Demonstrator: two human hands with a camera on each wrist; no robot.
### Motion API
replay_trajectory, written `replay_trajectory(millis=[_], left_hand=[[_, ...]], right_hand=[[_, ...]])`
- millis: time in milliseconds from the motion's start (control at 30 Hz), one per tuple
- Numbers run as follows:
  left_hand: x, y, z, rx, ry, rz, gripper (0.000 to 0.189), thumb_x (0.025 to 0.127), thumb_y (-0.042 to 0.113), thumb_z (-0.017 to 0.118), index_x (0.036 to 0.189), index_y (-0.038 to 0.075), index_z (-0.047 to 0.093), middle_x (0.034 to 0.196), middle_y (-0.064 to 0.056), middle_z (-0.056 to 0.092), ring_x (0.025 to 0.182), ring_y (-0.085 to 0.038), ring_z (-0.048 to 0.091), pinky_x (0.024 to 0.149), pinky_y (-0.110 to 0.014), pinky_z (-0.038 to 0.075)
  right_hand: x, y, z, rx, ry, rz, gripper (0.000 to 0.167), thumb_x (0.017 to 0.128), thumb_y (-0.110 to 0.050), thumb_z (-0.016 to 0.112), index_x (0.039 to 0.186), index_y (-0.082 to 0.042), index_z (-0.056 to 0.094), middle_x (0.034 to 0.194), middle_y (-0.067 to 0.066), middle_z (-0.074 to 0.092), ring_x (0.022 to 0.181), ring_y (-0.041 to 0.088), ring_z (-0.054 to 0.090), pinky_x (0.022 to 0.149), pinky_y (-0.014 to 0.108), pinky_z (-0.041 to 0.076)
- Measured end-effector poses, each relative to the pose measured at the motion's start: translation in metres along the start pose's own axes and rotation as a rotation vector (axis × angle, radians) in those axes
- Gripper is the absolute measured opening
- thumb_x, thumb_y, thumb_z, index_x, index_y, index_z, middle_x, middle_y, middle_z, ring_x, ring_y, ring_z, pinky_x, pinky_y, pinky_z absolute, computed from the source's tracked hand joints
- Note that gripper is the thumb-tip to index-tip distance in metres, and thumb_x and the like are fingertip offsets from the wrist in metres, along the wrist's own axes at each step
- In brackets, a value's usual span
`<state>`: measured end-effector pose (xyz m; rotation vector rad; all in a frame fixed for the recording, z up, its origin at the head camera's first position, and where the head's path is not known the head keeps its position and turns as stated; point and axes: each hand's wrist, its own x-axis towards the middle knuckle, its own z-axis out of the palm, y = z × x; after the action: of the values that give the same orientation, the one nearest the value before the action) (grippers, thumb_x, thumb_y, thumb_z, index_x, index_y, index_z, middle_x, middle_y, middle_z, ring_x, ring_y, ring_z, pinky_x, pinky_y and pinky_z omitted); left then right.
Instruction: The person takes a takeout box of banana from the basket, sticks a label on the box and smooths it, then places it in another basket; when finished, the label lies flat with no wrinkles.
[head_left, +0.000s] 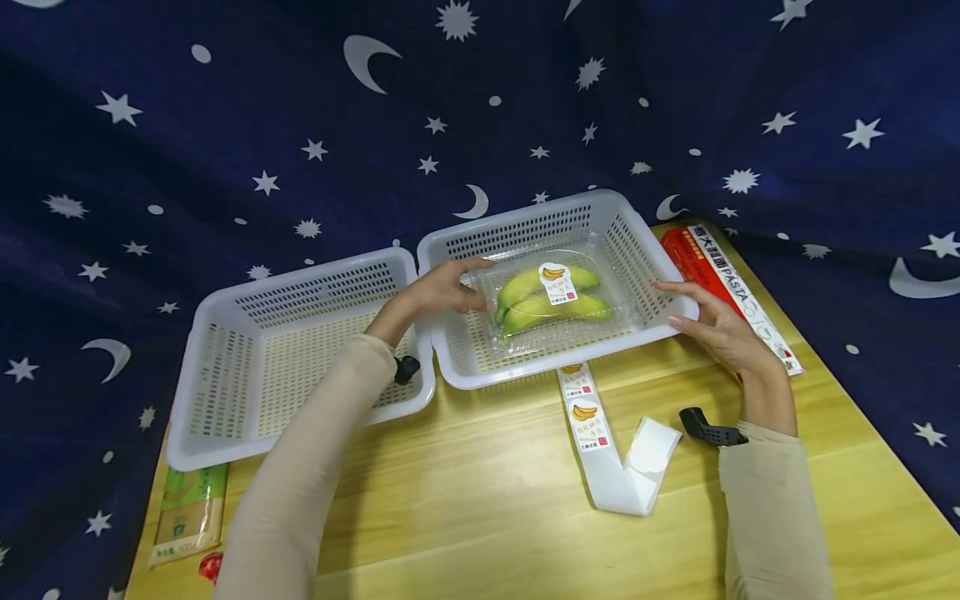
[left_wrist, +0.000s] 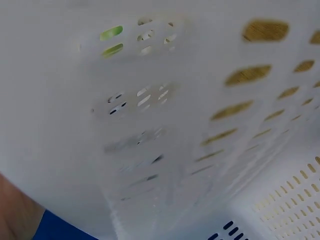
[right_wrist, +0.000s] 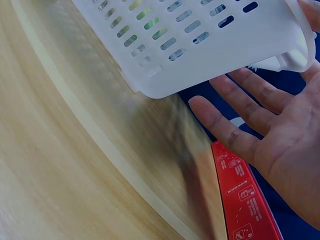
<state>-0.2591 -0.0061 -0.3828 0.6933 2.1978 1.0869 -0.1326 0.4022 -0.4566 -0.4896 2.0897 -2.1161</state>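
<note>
A clear plastic box (head_left: 611, 321) of greenish-yellow bananas, with a banana sticker on its lid, lies inside the right white basket (head_left: 510, 375). My left hand (head_left: 442, 287) reaches over that basket's left wall and holds the left end of the box with bent fingers. Its fingertips are partly lost against the clear plastic. My right hand (head_left: 716, 333) grips the basket's right rim with thumb and index finger. In the right wrist view, the other fingers (right_wrist: 227, 132) stretch out beneath the rim. Basket wall fills most of the left wrist view, hiding the left fingers.
Another white basket (head_left: 300, 350) stands beside the first on the left. A strip of banana stickers (head_left: 611, 479) lies on the wooden table (head_left: 465, 500). The red pasta box (head_left: 727, 283) lies at right, a green-and-tan packet (head_left: 191, 508) at left. A starry curtain (head_left: 300, 200) hangs behind.
</note>
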Motion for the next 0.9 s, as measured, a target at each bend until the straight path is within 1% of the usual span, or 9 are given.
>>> replay_trajectory(millis=[33, 100, 167, 200, 267, 400, 567, 767, 900], left_hand=[[0.000, -0.001, 0.000, 0.030, 0.007, 0.003, 0.075, 0.085, 0.009, 0.076, 0.149, 0.006, 0.038, 0.126, -0.019, 0.062, 0.087, -0.023, 0.064, 0.078, -0.031, 0.056], [-0.001, -0.001, -0.001, 0.063, 0.021, 0.010, 0.074, 0.084, 0.011, 0.077, 0.148, 0.003, 0.040, 0.144, -0.018, 0.050, 0.109, -0.033, 0.063, 0.091, -0.037, 0.055], [-0.002, -0.002, -0.001, 0.088, 0.033, 0.024, 0.073, 0.083, 0.010, 0.077, 0.146, 0.000, 0.042, 0.152, -0.017, 0.042, 0.125, -0.040, 0.054, 0.102, -0.042, 0.050], [-0.002, -0.002, -0.001, 0.097, 0.038, 0.027, 0.073, 0.083, 0.010, 0.078, 0.146, -0.001, 0.042, 0.152, -0.016, 0.041, 0.128, -0.042, 0.052, 0.105, -0.043, 0.047], [-0.003, -0.003, -0.001, 0.103, 0.043, 0.032, 0.072, 0.082, 0.009, 0.078, 0.144, -0.002, 0.043, 0.152, -0.017, 0.041, 0.129, -0.045, 0.050, 0.108, -0.045, 0.044], [-0.003, -0.003, -0.001, 0.118, 0.046, 0.028, 0.073, 0.082, 0.009, 0.079, 0.145, -0.002, 0.043, 0.152, -0.017, 0.041, 0.128, -0.046, 0.050, 0.107, -0.044, 0.045], [-0.005, -0.003, -0.001, 0.123, 0.047, 0.013, 0.075, 0.081, 0.011, 0.080, 0.145, 0.000, 0.043, 0.153, -0.016, 0.040, 0.129, -0.046, 0.050, 0.107, -0.044, 0.046], [-0.006, -0.004, -0.001, 0.127, 0.041, 0.010, 0.078, 0.081, 0.017, 0.081, 0.147, 0.003, 0.042, 0.154, -0.014, 0.039, 0.131, -0.044, 0.048, 0.107, -0.044, 0.045], [-0.012, 0.000, -0.005, 0.118, 0.040, 0.003, 0.082, 0.081, 0.023, 0.082, 0.149, 0.007, 0.039, 0.155, -0.011, 0.037, 0.136, -0.042, 0.043, 0.110, -0.043, 0.043]], right_hand=[[0.000, 0.000, 0.000, 0.002, -0.002, -0.001, 0.049, 0.096, 0.012, 0.045, 0.144, 0.004, 0.040, 0.149, -0.002, 0.036, 0.132, 0.012, 0.034, 0.100, 0.011, 0.041], [0.000, 0.001, 0.000, 0.007, -0.006, -0.007, 0.049, 0.096, 0.013, 0.045, 0.144, 0.004, 0.040, 0.150, -0.001, 0.036, 0.131, 0.011, 0.036, 0.100, 0.011, 0.042], [0.000, 0.002, -0.001, 0.026, -0.011, -0.003, 0.049, 0.096, 0.012, 0.046, 0.144, 0.004, 0.039, 0.150, 0.001, 0.035, 0.130, 0.013, 0.040, 0.099, 0.013, 0.044], [0.000, 0.002, -0.001, 0.029, -0.011, 0.000, 0.049, 0.096, 0.010, 0.047, 0.144, 0.004, 0.038, 0.151, 0.002, 0.035, 0.129, 0.013, 0.041, 0.098, 0.014, 0.045], [0.000, 0.003, -0.002, 0.039, -0.010, 0.003, 0.049, 0.097, 0.007, 0.048, 0.145, 0.005, 0.037, 0.152, 0.005, 0.034, 0.129, 0.014, 0.041, 0.097, 0.014, 0.046], [0.001, 0.004, -0.002, 0.048, -0.014, 0.010, 0.050, 0.097, 0.008, 0.048, 0.145, 0.006, 0.035, 0.154, 0.007, 0.031, 0.130, 0.014, 0.038, 0.097, 0.014, 0.046], [0.001, 0.006, -0.002, 0.042, -0.013, 0.006, 0.051, 0.095, 0.014, 0.044, 0.145, 0.005, 0.037, 0.151, 0.001, 0.035, 0.130, 0.013, 0.037, 0.099, 0.012, 0.044], [0.001, 0.005, -0.002, 0.024, -0.005, 0.005, 0.050, 0.095, 0.014, 0.044, 0.144, 0.005, 0.038, 0.149, -0.002, 0.036, 0.130, 0.011, 0.035, 0.099, 0.011, 0.042], [0.000, 0.003, -0.002, 0.018, 0.003, 0.007, 0.051, 0.095, 0.013, 0.045, 0.145, 0.003, 0.039, 0.148, -0.003, 0.037, 0.130, 0.012, 0.035, 0.098, 0.011, 0.042]])
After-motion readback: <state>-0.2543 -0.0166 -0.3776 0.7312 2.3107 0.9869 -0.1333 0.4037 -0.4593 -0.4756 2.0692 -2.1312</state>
